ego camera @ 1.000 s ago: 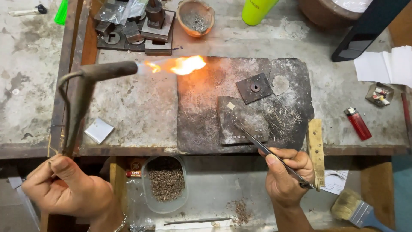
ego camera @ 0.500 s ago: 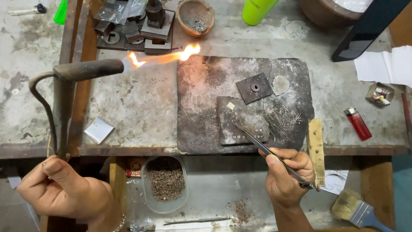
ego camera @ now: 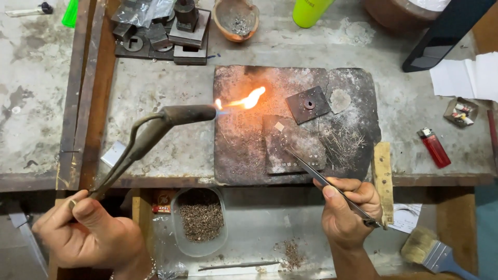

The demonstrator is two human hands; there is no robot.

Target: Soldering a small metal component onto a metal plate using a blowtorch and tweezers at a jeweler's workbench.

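The left hand [ego camera: 85, 236] grips the lit torch [ego camera: 155, 132]; the right hand [ego camera: 345, 210] pinches tweezers [ego camera: 316, 173]. A swinging flame [ego camera: 244, 100] could scorch those fingers or overheat the small pieces [ego camera: 293, 163] at frame centre.

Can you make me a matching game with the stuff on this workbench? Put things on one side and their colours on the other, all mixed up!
Things:
1. lighter
2. cup
3. brush
4. torch

Colours:
A. yellow-green
B. dark metal, with an orange flame at its tip
C. red
D. pale bristles, blue handle

Pairs: 1-C, 2-A, 3-D, 4-B
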